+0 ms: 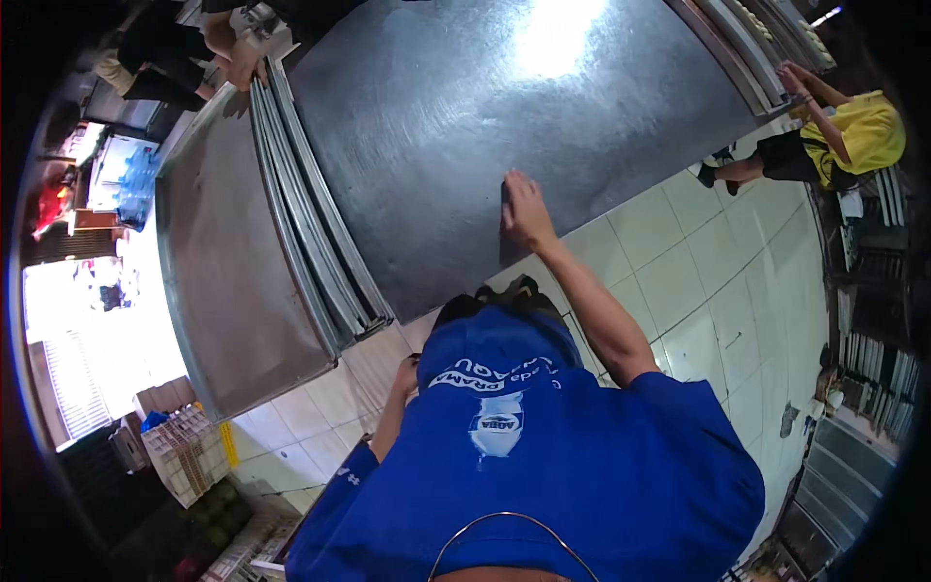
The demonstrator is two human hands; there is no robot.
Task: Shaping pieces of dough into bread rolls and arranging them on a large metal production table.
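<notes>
My right hand (525, 211) lies flat on the near part of a wide grey metal tabletop (427, 165), its fingers stretched out and pointing away from me. Nothing shows in its grasp. Down beside my left hip hangs my left hand (405, 376), off the table; its fingers are mostly hidden, so what they do cannot be made out. Left of the bare metal surface stand several thin metal trays (308, 209) on edge, packed side by side. Another large, brownish metal tray (233, 252) leans outermost on the left.
A co-worker's hand (244, 66) touches the trays at the far left. Another person in a yellow shirt (868, 136) holds the edge of more trays (742, 48) at the far right. A pale plastic crate (189, 451) sits on the tiled floor (698, 281), lower left.
</notes>
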